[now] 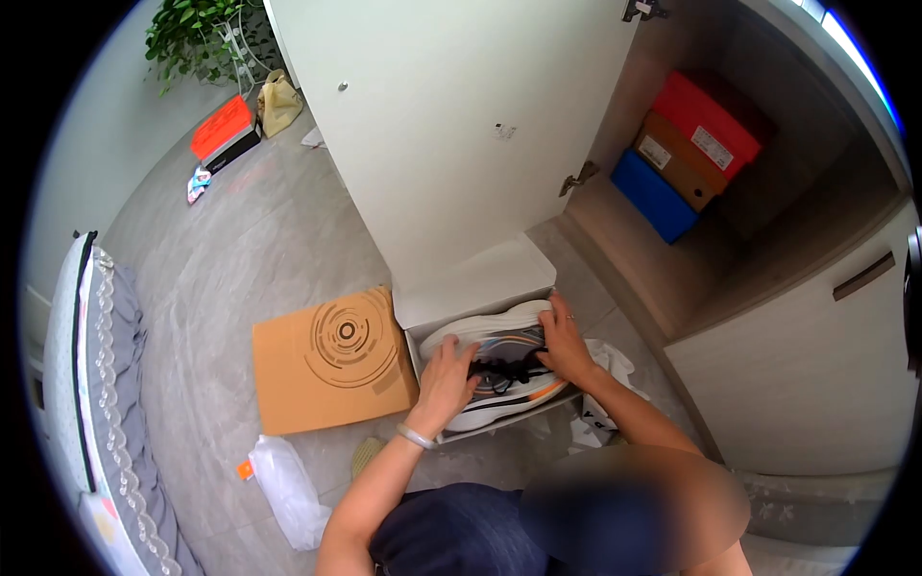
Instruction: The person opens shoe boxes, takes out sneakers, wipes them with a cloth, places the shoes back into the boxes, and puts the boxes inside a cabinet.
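Note:
An open white shoebox (475, 274) lies on the floor with its lid folded back. Inside it is a pair of grey and white sneakers (509, 350) with black laces and orange accents. My left hand (446, 382) rests on the left part of the shoes, fingers bent and apart. At the right end of the box, my right hand (567, 344) touches the shoes and the box edge, its fingers apart. The undersides of both hands' fingers are partly hidden.
A brown cardboard box (331, 365) lies left of the shoebox, a white plastic bag (288, 490) below it. Crumpled paper (607, 365) is at the right. The open cabinet (615, 230) holds stacked shoeboxes (696, 144). An orange-topped box (226, 132) stands farther back.

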Demonstrator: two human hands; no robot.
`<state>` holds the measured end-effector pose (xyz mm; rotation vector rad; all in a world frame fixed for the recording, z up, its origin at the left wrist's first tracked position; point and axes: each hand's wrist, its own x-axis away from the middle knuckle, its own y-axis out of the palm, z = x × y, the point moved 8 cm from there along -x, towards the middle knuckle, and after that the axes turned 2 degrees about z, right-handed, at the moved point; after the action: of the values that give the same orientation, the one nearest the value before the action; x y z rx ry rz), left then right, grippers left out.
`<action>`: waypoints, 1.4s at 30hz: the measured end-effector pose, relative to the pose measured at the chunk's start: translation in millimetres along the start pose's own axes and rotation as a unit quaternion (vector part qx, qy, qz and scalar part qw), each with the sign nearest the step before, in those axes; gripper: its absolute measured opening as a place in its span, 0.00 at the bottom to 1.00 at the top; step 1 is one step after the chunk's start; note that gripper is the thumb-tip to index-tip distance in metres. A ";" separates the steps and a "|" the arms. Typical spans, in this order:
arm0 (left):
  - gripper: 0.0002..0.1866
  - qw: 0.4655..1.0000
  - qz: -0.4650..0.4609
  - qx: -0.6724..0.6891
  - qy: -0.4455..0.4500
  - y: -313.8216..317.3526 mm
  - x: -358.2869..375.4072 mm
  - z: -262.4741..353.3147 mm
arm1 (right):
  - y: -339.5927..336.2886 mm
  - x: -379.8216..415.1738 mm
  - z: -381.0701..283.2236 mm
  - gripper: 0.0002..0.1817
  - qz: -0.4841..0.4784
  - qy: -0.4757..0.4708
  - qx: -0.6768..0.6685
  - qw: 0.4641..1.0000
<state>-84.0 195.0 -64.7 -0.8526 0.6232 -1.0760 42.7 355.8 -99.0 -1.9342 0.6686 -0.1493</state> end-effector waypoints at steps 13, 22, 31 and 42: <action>0.32 0.999 -0.044 -0.004 0.017 9.0 5.8 7.5 | -14.1 30.0 -32.0 0.34 0.049 0.025 0.030 0.998; 0.35 0.999 -0.038 0.012 0.037 11.0 7.2 18.7 | -19.2 26.6 -18.9 0.31 0.044 0.045 0.014 0.998; 0.47 0.979 0.058 -0.065 0.182 36.3 -50.3 62.1 | 7.4 71.8 75.5 0.13 -0.074 0.310 0.011 0.948; 0.47 0.933 0.092 -0.297 0.181 108.6 -51.4 59.5 | 1.1 104.3 45.0 0.14 0.013 0.272 0.039 0.961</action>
<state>-2.0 284.2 -122.1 -1.0930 1.3590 -0.8836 147.0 337.9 -140.0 -1.8105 1.0292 -0.6979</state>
